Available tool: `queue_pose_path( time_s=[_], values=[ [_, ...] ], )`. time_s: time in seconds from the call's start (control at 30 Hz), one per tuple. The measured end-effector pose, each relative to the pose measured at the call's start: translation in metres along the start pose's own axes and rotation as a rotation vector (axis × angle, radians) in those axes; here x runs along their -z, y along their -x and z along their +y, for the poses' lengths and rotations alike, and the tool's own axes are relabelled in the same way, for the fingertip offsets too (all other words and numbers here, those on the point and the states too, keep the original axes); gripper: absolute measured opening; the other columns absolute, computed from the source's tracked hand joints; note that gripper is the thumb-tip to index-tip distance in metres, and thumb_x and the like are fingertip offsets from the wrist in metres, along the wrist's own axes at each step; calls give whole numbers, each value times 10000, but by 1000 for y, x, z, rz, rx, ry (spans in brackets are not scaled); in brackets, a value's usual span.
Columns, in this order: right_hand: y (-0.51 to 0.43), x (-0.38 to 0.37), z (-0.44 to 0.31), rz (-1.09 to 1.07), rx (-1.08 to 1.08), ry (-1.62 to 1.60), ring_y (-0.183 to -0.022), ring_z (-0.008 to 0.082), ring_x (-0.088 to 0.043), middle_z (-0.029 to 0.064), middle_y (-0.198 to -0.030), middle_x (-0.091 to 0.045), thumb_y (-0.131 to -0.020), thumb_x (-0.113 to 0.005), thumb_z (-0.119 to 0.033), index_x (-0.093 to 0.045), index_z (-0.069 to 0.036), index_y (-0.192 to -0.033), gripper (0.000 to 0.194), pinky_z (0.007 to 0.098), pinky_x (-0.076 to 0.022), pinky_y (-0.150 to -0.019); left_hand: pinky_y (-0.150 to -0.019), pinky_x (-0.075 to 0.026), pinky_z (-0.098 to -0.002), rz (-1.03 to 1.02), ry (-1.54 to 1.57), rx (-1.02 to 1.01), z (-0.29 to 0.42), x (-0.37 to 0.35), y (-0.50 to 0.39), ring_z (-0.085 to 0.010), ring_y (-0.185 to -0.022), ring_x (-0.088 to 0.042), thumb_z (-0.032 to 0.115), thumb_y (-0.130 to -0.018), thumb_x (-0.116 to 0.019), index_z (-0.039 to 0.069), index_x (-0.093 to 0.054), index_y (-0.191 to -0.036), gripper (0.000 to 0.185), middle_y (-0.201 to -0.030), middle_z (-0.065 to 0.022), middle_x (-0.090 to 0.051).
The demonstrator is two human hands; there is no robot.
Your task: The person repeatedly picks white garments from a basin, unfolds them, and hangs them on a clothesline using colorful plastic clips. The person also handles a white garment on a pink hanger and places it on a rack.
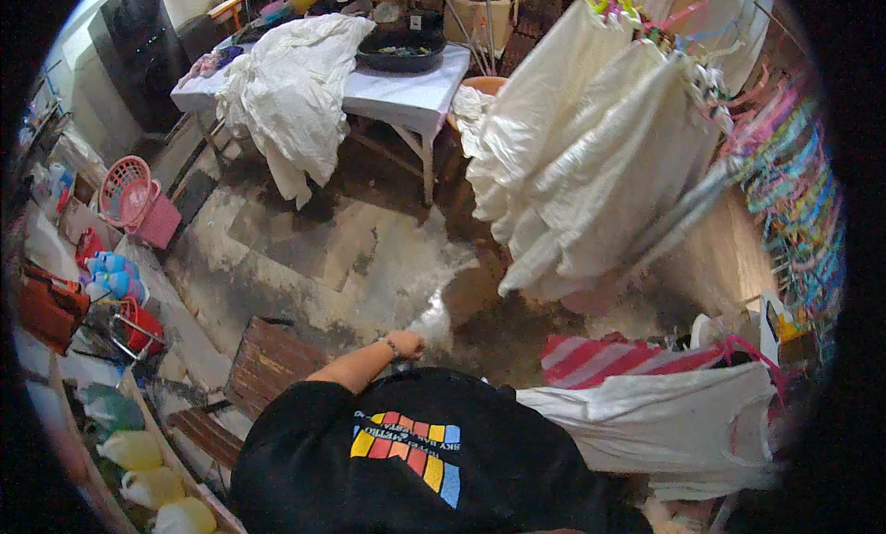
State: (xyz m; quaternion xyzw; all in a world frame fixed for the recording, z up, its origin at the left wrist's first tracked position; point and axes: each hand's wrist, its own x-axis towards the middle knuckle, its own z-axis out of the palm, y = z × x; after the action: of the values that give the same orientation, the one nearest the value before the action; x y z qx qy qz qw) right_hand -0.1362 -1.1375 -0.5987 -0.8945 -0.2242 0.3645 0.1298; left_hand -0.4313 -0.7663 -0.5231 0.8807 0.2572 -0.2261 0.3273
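Observation:
My left hand, with a bracelet at the wrist, reaches out ahead of my black shirt with its fingers curled. A bright white patch lies just beyond it; whether it is plastic, cloth or glare, and whether the hand touches it, I cannot tell. At the bottom right edge, part of my right hand shows below a white garment; its fingers are hidden, so its hold is unclear. Beside that garment are a red-and-white striped cloth and a pink hanger.
Large white cloths hang at the right, near many colourful hangers. Ahead, a white-topped table bears a crumpled white cloth and a black basin. A wooden chair, pink baskets and jugs stand left.

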Motion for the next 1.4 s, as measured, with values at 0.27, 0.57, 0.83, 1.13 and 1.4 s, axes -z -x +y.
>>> queue_pose_path(
  time_s=[0.27, 0.57, 0.83, 1.13, 1.4],
  values=[
    [-136, 0, -98, -644, 118, 287, -1002, 360, -706, 198, -1047, -740, -949, -540, -520, -757, 11, -1009, 577, 487, -511, -893, -897, -552, -450, 108, 192, 364, -169, 47, 65, -331, -1038, -699, 383, -834, -746, 141, -730, -1140, 391, -1098, -118, -750],
    [-200, 39, -313, -453, 516, 542, -947, 398, -718, 240, -1013, -735, -934, -596, -393, -759, -26, -1023, 411, 492, -550, -841, -922, -538, -428, 178, 544, 303, -220, 56, 26, -339, -1055, -695, 421, -843, -746, 104, -711, -1191, 472, -1122, -178, -736],
    [-302, 36, -521, -340, 661, 104, -821, 300, -733, 181, -931, -745, -960, -617, -357, -709, -109, -1182, 346, 429, -568, -788, -859, -542, -427, 303, 545, 321, -259, 185, -37, -334, -978, -705, 285, -926, -668, 91, -718, -1107, 270, -1021, -158, -746],
    [-310, 71, -581, -119, 253, -287, -849, 272, -709, 162, -1093, -714, -1016, -584, -350, -564, -83, -1369, 442, 421, -561, -772, -831, -548, -405, 348, 487, 220, -294, 379, -130, -294, -924, -709, 306, -908, -721, 94, -721, -1118, 299, -1023, -140, -750],
    [-292, 47, -589, -74, 105, -397, -743, 240, -670, 130, -909, -685, -1021, -576, -325, -620, -34, -1149, 321, 385, -516, -694, -759, -559, -318, 840, 767, -134, -332, 588, -222, -154, -803, -704, 121, -936, -658, 76, -727, -1111, 193, -878, -73, -753]
  ],
)
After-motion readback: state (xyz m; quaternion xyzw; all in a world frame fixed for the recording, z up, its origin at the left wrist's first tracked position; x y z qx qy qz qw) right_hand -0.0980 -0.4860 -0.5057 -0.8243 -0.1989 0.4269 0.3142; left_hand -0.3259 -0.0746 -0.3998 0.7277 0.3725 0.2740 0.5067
